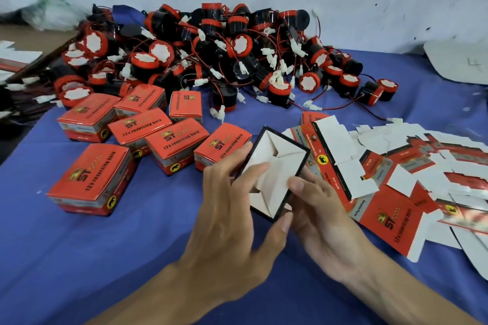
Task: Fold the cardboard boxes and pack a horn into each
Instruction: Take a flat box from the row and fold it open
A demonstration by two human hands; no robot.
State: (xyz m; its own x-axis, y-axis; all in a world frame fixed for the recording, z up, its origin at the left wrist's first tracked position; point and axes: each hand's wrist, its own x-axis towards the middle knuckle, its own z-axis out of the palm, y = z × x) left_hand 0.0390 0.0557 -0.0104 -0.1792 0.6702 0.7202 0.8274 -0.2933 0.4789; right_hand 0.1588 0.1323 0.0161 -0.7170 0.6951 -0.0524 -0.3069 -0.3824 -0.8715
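Cardboard box point(274, 174), half folded, with white flaps and black edges, is held just above the blue-covered worktop point(105, 258), its flapped end turned up. The left hand point(232, 206) lies spread over it, fingers nearly straight and pressing a flap, thumb against the lower corner. The right hand point(319, 211) grips the box's right side, thumb on a flap and fingers behind. Closed red printed boxes point(163, 140) sit to the left, flat unfolded box blanks point(396, 179) fan out on the right, and a heap of black-and-red round horns point(224, 55) with red wires and white plugs is piled behind.
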